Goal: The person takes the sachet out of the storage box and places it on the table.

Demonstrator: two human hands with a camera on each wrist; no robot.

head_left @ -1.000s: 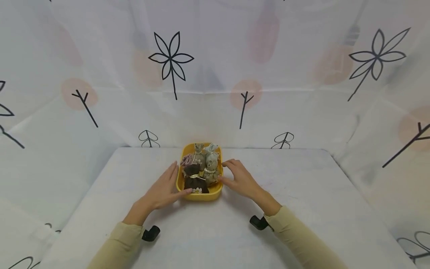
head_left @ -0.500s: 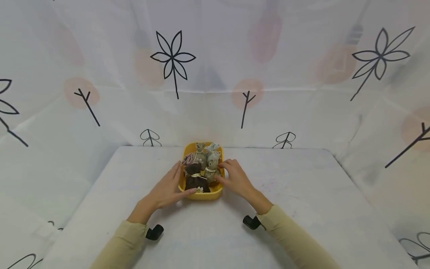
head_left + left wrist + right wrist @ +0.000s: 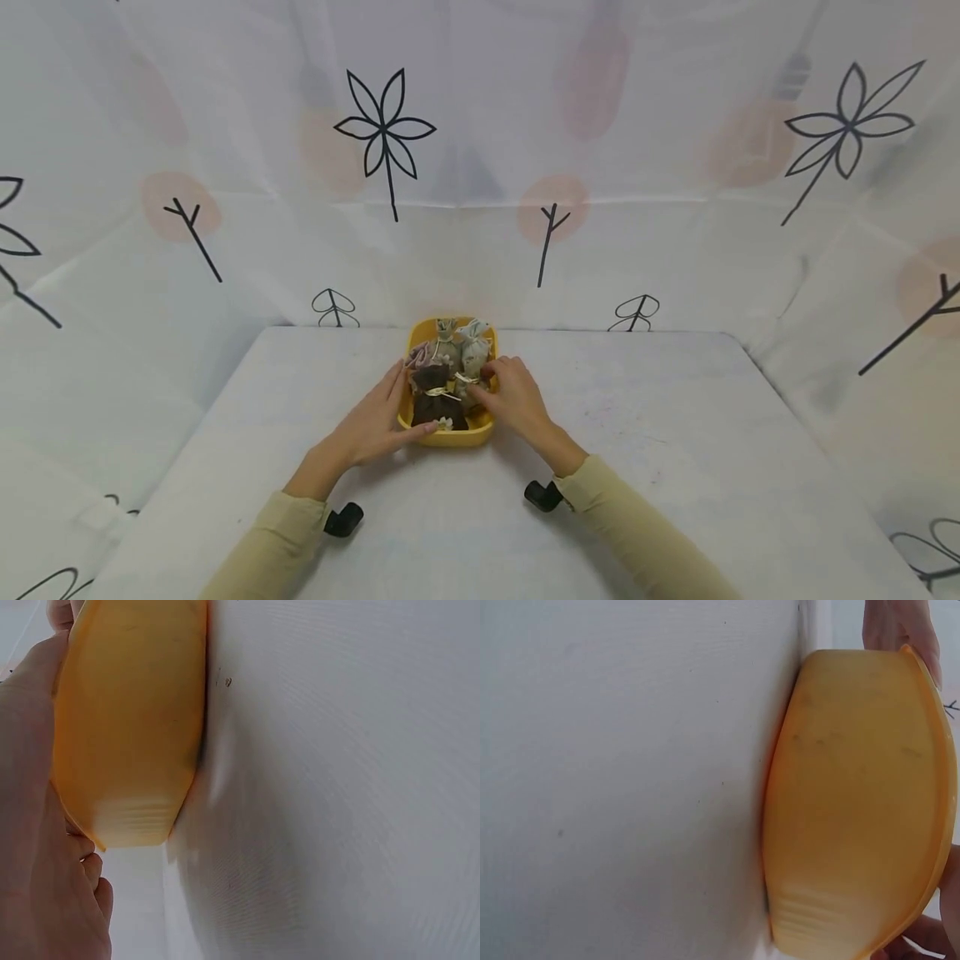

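A yellow plastic tub [image 3: 450, 439] stands on the white table, filled with small tied cloth pouches. Along its left side lie the straight fingers of my left hand [image 3: 367, 423], its thumb over the front rim by a dark brown pouch [image 3: 433, 408] with a white flower. From the right, my right hand [image 3: 519, 398] reaches over the rim and pinches an olive pouch [image 3: 465, 400], which it partly hides. Behind sit a greenish pouch [image 3: 446, 343], a pale blue-grey pouch [image 3: 474, 340] and a pinkish pouch [image 3: 417, 356]. Both wrist views show only the tub's outer wall [image 3: 131, 712], not the pouches.
The white tabletop [image 3: 637, 450] spreads around the tub. A white curtain [image 3: 465, 167] printed with plant drawings hangs close behind the tub and along both sides. Black wrist-worn devices [image 3: 345, 520] show below the cuffs.
My right hand has moved left from the tub's right rim into the tub, its fingers closing about the olive pouch. My left hand has stayed against the tub.
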